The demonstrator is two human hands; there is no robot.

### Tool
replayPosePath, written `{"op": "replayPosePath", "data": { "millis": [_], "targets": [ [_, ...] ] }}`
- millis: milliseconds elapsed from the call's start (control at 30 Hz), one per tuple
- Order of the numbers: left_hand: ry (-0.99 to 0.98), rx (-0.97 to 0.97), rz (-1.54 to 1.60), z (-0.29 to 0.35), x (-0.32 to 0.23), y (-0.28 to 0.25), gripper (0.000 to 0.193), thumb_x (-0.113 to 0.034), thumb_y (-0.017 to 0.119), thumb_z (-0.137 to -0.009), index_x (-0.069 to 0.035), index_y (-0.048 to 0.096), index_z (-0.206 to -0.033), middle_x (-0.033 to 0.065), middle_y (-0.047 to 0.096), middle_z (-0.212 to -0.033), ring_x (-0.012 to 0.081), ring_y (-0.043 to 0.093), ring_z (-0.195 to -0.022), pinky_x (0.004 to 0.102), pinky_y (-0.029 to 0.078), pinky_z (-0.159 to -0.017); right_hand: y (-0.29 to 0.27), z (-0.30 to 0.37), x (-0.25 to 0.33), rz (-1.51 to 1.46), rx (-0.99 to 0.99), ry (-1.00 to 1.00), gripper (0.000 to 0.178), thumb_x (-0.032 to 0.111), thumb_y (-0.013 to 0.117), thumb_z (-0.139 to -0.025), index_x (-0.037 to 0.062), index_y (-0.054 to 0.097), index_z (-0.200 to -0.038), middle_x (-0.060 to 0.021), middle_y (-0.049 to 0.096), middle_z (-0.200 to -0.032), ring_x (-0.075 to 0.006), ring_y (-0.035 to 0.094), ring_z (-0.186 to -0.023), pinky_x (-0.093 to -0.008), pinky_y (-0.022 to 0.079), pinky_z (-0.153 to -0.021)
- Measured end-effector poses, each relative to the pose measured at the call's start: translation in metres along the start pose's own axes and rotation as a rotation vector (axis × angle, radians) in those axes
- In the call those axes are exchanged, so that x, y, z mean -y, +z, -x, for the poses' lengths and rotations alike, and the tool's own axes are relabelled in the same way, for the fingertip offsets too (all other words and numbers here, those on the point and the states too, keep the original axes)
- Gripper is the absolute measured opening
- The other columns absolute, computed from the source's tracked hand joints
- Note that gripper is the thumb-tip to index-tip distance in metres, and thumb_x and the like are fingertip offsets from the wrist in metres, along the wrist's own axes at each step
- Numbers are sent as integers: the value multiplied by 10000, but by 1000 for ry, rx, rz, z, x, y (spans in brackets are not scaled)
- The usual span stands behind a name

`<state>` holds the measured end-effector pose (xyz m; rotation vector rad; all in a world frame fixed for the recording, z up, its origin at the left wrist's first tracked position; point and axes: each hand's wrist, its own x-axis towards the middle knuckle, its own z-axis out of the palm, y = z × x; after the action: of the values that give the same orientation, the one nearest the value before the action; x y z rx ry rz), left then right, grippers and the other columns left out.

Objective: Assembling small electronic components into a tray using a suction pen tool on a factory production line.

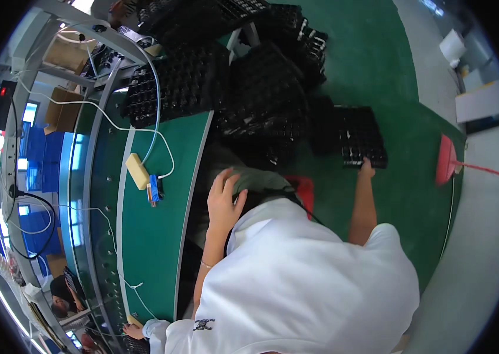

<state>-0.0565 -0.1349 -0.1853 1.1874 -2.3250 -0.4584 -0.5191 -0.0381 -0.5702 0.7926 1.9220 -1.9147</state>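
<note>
My left hand (223,202) hovers over or rests on my dark-clad lap beside the green bench, its fingers loosely apart and with nothing in them. My right arm reaches down to the right, and my right hand (366,169) grips the near edge of a black plastic tray (364,133) with rows of pockets. That tray is low over the green floor; whether it touches the floor cannot be made out. The right fingertips are partly hidden by the tray's edge. Left of it, piles of similar black trays (264,88) stand beside the bench.
On the green bench (158,248) lie a yellow block (137,171) and a small blue device (155,187) with white cables. More black trays (175,79) cover its far end. A red dustpan (445,159) stands right. Another person's hand (134,331) is at lower left.
</note>
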Motion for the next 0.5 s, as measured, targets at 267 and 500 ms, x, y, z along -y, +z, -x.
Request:
{"op": "replayPosePath", "data": {
  "millis": [267,500],
  "targets": [
    [-35,-112,-28,-2,3,-33,314,-73,707,-734,-26,631,-1034,165,611,-1135,340,610,-1018,413,499,-856,49,-29,-23,121,187,10,613,199,813,-772,-61,534,-1252,-188,617,-1157,-311,635,-967,-449,550,-780],
    [459,-1127,-568,-10,-78,-245,424,-439,519,-934,-30,561,-1039,151,541,-942,348,528,-923,484,452,-839,121,148,102,259,596,-791,658,201,757,-829,-18,447,-1367,-180,609,-1174,-243,597,-1003,-369,491,-869]
  ]
}}
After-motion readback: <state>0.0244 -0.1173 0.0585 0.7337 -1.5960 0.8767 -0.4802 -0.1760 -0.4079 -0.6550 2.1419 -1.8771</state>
